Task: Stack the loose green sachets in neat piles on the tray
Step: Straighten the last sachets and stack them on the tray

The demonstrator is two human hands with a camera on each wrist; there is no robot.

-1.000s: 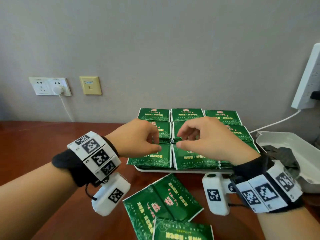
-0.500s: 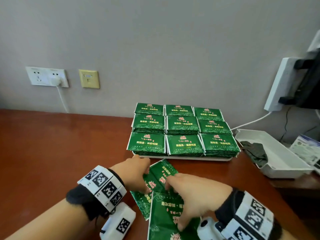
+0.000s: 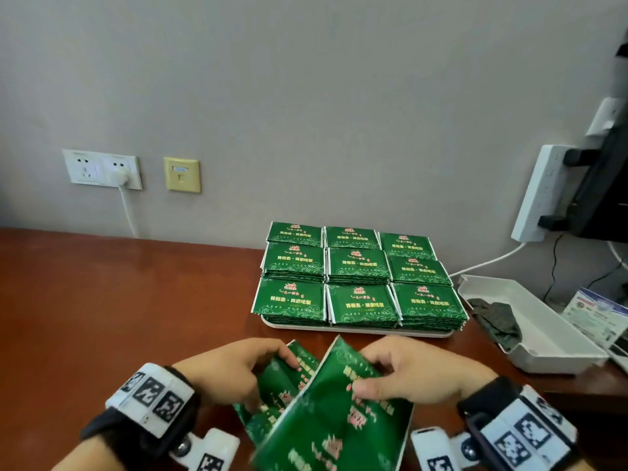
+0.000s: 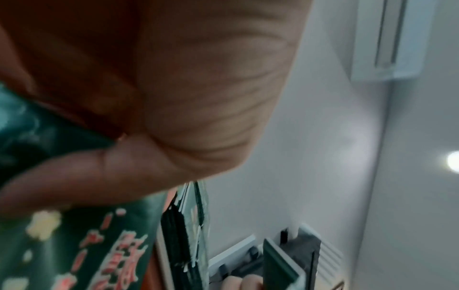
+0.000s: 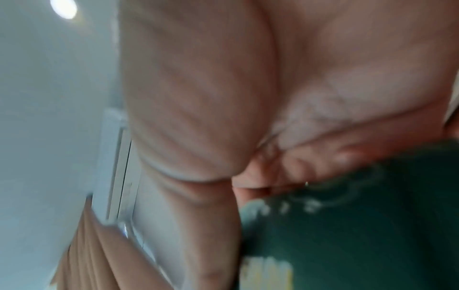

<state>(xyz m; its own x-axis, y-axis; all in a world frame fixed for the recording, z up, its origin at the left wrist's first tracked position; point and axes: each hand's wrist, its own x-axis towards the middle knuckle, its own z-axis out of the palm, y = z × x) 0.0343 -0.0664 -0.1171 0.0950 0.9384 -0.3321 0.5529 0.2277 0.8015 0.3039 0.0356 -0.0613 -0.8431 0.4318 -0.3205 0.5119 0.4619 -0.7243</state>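
Observation:
Neat piles of green sachets (image 3: 359, 266) fill a white tray (image 3: 356, 330) in a three-by-three grid at the back of the brown table. In front of the tray both hands hold loose green sachets. My left hand (image 3: 234, 368) grips one sachet (image 3: 282, 379) by its left edge, thumb across the foil (image 4: 74, 245). My right hand (image 3: 404, 372) pinches a second, larger-looking sachet (image 3: 336, 423), tilted up off the table and overlapping the first. The right wrist view shows blurred fingers curled on green foil (image 5: 360, 225).
A white bin (image 3: 557, 355) holding dark cloth stands right of the tray near the table edge. A power strip (image 3: 543, 195) hangs on the wall above it, its cable trailing down. Wall sockets (image 3: 102, 168) sit at back left above bare brown table (image 3: 119, 300).
Both hands have left the tray's piles, come down to the loose sachets in front of it and picked them up. The right-hand sachet now tilts upward.

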